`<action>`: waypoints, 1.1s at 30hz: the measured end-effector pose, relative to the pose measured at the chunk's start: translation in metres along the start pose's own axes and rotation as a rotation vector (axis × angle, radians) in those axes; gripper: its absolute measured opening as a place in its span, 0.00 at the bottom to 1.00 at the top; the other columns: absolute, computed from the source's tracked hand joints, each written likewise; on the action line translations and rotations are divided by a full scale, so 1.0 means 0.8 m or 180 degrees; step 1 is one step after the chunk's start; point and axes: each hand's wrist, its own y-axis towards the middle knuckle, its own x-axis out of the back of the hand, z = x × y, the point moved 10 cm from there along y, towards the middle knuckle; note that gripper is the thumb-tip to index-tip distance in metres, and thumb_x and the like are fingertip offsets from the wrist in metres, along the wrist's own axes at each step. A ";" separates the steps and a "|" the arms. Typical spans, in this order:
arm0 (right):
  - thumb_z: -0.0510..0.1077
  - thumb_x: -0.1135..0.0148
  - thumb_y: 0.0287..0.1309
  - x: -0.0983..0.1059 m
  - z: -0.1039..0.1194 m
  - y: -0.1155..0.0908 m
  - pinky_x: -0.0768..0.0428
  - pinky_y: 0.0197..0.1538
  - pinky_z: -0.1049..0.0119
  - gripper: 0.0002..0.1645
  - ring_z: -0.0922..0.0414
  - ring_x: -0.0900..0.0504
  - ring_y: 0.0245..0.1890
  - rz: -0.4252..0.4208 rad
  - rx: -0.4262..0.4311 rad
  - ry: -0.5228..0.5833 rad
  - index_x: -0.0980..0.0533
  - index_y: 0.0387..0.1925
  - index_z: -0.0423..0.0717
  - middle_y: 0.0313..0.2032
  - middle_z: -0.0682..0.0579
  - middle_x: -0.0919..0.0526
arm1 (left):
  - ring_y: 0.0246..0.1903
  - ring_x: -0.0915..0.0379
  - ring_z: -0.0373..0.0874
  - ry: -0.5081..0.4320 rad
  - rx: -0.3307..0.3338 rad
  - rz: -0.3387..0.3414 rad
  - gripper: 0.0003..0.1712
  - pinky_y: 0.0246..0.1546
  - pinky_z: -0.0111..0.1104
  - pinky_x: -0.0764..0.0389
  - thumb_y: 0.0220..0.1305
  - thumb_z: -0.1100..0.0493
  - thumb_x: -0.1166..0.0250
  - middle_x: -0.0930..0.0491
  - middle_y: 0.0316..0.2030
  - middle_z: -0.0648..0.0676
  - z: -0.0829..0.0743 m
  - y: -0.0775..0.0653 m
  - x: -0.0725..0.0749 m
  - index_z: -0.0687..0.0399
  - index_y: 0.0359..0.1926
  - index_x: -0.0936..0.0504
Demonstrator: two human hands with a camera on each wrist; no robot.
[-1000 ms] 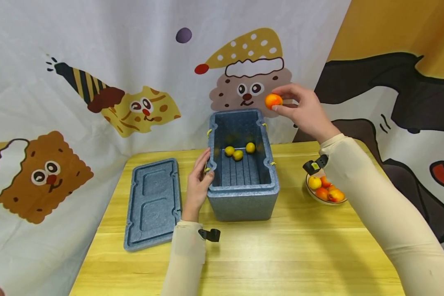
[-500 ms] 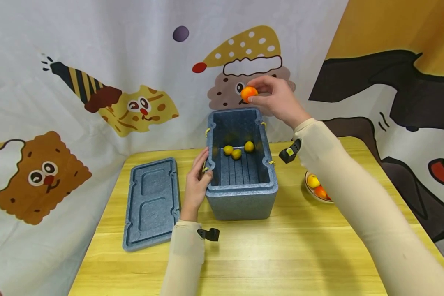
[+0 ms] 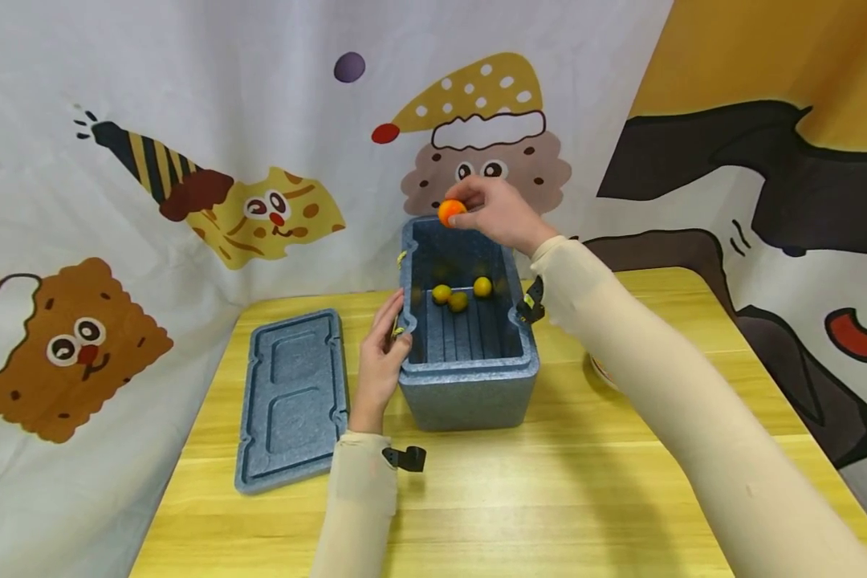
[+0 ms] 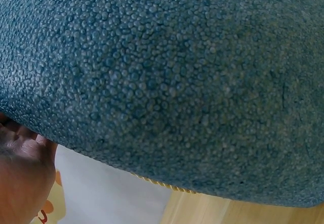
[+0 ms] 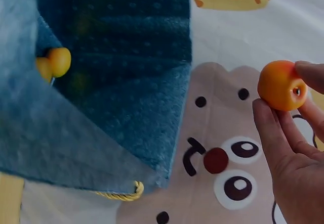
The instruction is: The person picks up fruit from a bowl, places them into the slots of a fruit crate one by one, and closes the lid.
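My right hand [image 3: 497, 210] pinches a small round orange-red fruit [image 3: 451, 213] between thumb and fingers above the far end of a grey-blue foam box [image 3: 470, 401]. In the right wrist view, the fruit [image 5: 282, 85] shows a stem hollow, and the fingertips hold it from both sides. Three yellow fruits [image 3: 482, 287] lie on the box floor. My left hand [image 3: 381, 365] rests against the box's left outer wall, fingers fairly straight and thumb near the rim. In the left wrist view, the box wall [image 4: 162, 82] hides most of that hand's fingers.
The grey-blue lid [image 3: 294, 397] lies flat on the wooden table [image 3: 506, 506], left of the box. A bowl [image 3: 601, 374] stands to the right, mostly hidden by the right sleeve. Yellow cord loops [image 5: 121, 192] stick out from the box sides. A printed curtain [image 3: 209, 104] hangs behind.
My right hand has carried the orange-red fruit leftward from right of the box to over its far end, rising a little and then dropping lower. My left hand stays on the box's side.
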 end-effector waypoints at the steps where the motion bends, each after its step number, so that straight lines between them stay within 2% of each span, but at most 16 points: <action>1: 0.40 0.36 0.63 -0.004 -0.002 0.001 0.27 0.56 0.58 0.23 0.53 0.24 0.51 0.0026 -0.0026 -0.0001 0.26 0.59 0.40 0.52 0.47 0.22 | 0.71 0.51 0.58 0.0001 -0.0005 0.0005 0.32 0.54 0.36 0.36 0.62 0.77 0.50 0.44 0.70 0.70 0.000 0.000 0.000 0.77 0.69 0.39; 5: 0.41 0.35 0.63 -0.016 -0.008 0.004 0.27 0.55 0.58 0.23 0.52 0.24 0.49 0.0129 -0.0086 -0.0066 0.25 0.58 0.42 0.52 0.48 0.22 | 0.71 0.51 0.59 -0.0031 -0.0020 0.0011 0.32 0.55 0.40 0.37 0.61 0.77 0.50 0.43 0.70 0.71 0.000 0.000 0.000 0.78 0.68 0.39; 14: 0.41 0.34 0.62 -0.039 -0.013 0.009 0.28 0.56 0.57 0.21 0.51 0.25 0.50 0.0412 -0.0170 -0.0267 0.24 0.57 0.42 0.52 0.48 0.21 | 0.69 0.48 0.61 0.0007 -0.0063 0.0000 0.32 0.53 0.33 0.36 0.61 0.77 0.50 0.43 0.69 0.72 -0.004 0.003 -0.001 0.79 0.67 0.38; 21: 0.40 0.34 0.61 -0.057 -0.022 0.012 0.29 0.58 0.57 0.22 0.51 0.25 0.53 0.0675 -0.0312 -0.0408 0.24 0.57 0.40 0.53 0.48 0.20 | 0.69 0.48 0.60 0.0004 -0.0030 -0.0013 0.32 0.58 0.38 0.37 0.60 0.77 0.50 0.42 0.69 0.71 -0.001 0.001 0.000 0.78 0.67 0.38; 27: 0.39 0.35 0.61 -0.060 -0.021 0.013 0.29 0.59 0.57 0.22 0.51 0.25 0.54 0.0681 -0.0347 -0.0456 0.24 0.57 0.39 0.54 0.47 0.21 | 0.70 0.48 0.59 0.0024 -0.0017 -0.0016 0.32 0.57 0.45 0.37 0.61 0.77 0.50 0.42 0.69 0.71 0.000 0.001 0.000 0.78 0.68 0.38; 33: 0.38 0.35 0.62 -0.057 -0.021 0.018 0.29 0.59 0.58 0.22 0.51 0.25 0.54 0.0635 -0.0378 -0.0516 0.24 0.57 0.40 0.54 0.48 0.21 | 0.70 0.48 0.60 0.0002 -0.0056 -0.0025 0.32 0.53 0.37 0.35 0.61 0.77 0.50 0.42 0.69 0.72 -0.003 0.002 0.001 0.78 0.67 0.38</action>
